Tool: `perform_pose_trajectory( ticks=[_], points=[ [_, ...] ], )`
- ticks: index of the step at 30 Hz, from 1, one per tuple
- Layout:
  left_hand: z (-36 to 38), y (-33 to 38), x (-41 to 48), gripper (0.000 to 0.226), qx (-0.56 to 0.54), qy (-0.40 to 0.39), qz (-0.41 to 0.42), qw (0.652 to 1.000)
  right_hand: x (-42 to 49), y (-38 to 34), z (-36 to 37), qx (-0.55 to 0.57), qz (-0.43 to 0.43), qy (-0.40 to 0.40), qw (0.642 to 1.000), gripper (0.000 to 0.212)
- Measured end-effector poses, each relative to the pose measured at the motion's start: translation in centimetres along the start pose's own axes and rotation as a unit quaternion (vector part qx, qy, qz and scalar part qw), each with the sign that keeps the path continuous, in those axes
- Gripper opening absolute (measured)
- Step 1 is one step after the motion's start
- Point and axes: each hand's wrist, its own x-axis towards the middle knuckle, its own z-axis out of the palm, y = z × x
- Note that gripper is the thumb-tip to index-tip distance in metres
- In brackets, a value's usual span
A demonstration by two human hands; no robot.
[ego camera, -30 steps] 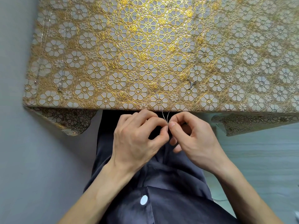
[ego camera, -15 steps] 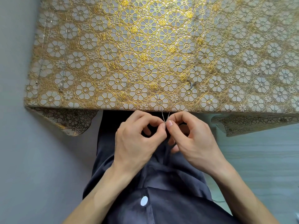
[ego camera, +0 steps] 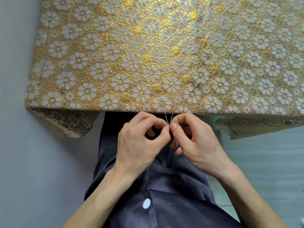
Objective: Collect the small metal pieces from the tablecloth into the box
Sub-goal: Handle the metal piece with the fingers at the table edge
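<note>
**Two hands pinch a fine chain at the table's near edge**

A gold floral tablecloth (ego camera: 164, 46) fills the upper half of my head view, and its near edge folds down over the table. Below it is a dark garment (ego camera: 164, 186) with one white button (ego camera: 146, 203).

Both hands meet just under that edge. The left hand (ego camera: 139, 145) pinches a thin silver chain (ego camera: 168, 118) between thumb and forefinger. The right hand (ego camera: 197, 142) pinches the same chain right beside it, with its other fingers curled. From the fingertips the chain rises in two strands and runs over the edge onto the cloth.

More metal lies on the cloth:
- a small dark cluster (ego camera: 195, 86) right of centre
- a tiny ring (ego camera: 192, 53) beyond the cluster
- faint chains (ego camera: 63, 84) near the left side

No box is in view, so I cannot say where it stands.

I judge the step in hand to be gathering this chain. To do it well, I would hold both pinches lightly and draw slowly toward the body, so the strands do not snag on the raised pattern. Then I would bunch the slack into one palm before turning to look for the box.
</note>
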Motion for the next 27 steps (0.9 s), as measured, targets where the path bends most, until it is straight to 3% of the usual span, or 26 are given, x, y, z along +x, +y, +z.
perform_pose_trajectory(
  ticks=[9, 15, 20, 24, 27],
  points=[
    [0.0, -0.7, 0.3, 0.007, 0.045, -0.003, 0.061, 0.997, 0.1, 0.6, -0.1, -0.042, -0.039, -0.018, 0.998, 0.011],
    [0.1, 0.2, 0.1, 0.004, -0.071, -0.011, -0.064, 0.995, 0.1, 0.8, 0.4, -0.069, -0.072, 0.013, 0.995, 0.011],
    [0.9, 0.0, -0.1, 0.005, -0.193, -0.031, -0.196, 0.961, 0.1, 0.6, 0.6, -0.093, -0.105, 0.04, 0.989, 0.016],
    [0.8, -0.1, -0.1, 0.002, -0.235, -0.057, -0.22, 0.945, 0.1, 0.6, 0.6, -0.103, -0.118, 0.048, 0.987, 0.015],
    [0.3, -0.4, -0.1, 0.023, -0.213, -0.078, -0.206, 0.952, 0.0, 0.8, 0.3, -0.111, -0.124, 0.041, 0.985, 0.013]
  ],
)
